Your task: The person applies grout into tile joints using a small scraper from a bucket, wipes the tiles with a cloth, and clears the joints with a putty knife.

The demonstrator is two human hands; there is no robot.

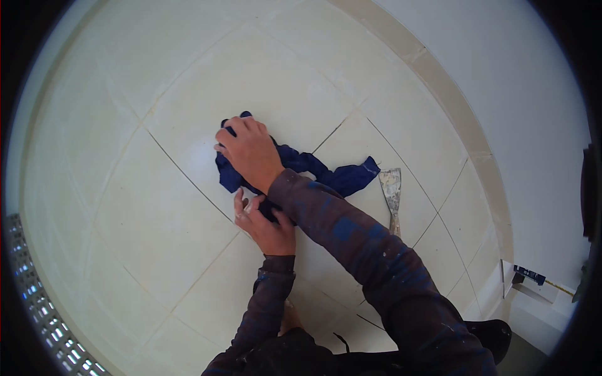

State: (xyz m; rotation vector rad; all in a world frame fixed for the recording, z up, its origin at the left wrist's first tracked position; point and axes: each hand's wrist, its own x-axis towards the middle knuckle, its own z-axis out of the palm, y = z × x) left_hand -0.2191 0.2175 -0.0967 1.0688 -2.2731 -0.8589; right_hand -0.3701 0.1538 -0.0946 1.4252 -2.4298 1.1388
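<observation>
A crumpled dark blue cloth [351,178] lies on the pale tiled floor [175,263], stretching rightward from under my hands. My right hand [249,150] is closed over its bunched left part, with fingers curled into the fabric. Just below, my left hand [263,229] has its fingers bent and apart at the lower edge of the dark fabric, with whitish smears on them. A stained putty knife [390,191] lies beside the cloth's right end, its handle partly hidden behind my right forearm.
A white wall [514,125] with a beige skirting strip [486,188] curves along the right. At the lower right rim are small objects [528,274] by the wall. A perforated grid band [34,294] shows at the lower left rim. My foot [290,316] is partly visible below.
</observation>
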